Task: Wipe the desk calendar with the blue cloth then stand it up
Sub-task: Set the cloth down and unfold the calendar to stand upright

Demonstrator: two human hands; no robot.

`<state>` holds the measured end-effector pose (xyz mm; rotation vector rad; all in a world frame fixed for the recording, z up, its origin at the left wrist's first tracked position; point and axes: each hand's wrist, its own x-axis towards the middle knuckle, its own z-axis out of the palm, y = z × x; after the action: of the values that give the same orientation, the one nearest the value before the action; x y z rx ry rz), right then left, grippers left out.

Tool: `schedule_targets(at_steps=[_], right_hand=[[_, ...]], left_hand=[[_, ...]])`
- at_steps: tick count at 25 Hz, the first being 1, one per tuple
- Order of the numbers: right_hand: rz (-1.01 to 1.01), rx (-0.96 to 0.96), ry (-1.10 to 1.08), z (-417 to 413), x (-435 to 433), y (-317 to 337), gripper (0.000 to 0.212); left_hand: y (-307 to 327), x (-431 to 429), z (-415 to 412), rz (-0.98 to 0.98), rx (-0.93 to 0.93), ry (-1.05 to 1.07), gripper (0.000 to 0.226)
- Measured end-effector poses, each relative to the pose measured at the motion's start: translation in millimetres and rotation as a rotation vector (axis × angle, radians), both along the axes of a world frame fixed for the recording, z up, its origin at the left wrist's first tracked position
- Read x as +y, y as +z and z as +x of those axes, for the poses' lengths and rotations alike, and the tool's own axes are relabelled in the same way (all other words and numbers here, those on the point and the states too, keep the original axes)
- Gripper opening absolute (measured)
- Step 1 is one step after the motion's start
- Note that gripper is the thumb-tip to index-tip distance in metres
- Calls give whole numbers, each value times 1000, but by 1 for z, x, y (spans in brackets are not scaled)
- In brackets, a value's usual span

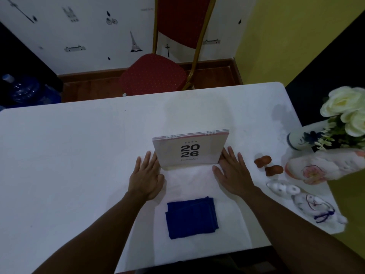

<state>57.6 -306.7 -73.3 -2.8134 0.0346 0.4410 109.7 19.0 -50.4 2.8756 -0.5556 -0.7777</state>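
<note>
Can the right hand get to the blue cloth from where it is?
Probably yes: the right hand lies flat and empty beside the calendar, and the blue cloth sits just nearer the person, with nothing between.

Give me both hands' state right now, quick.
Left hand: open, flat on the table, fingers by the left edge of the calendar, holding nothing.
Right hand: open, flat by its right edge, holding nothing.

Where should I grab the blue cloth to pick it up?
Pinch the blue cloth at its near edge, coming from above. It lies flat and folded on the table, clear of both hands, so there is nothing to hook; your fingers probably need to nip the folded layers together.
</note>
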Motion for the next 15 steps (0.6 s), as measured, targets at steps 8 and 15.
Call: schedule_targets(at_steps=[8,15], right_hand=[[-14,-2,-8,-1,1,-1,65],[166,77,-55,-2,2,16,75]], left_hand=[[-4,3,7,11,69,-10,75],[10,0,6,-186,176,144,96]])
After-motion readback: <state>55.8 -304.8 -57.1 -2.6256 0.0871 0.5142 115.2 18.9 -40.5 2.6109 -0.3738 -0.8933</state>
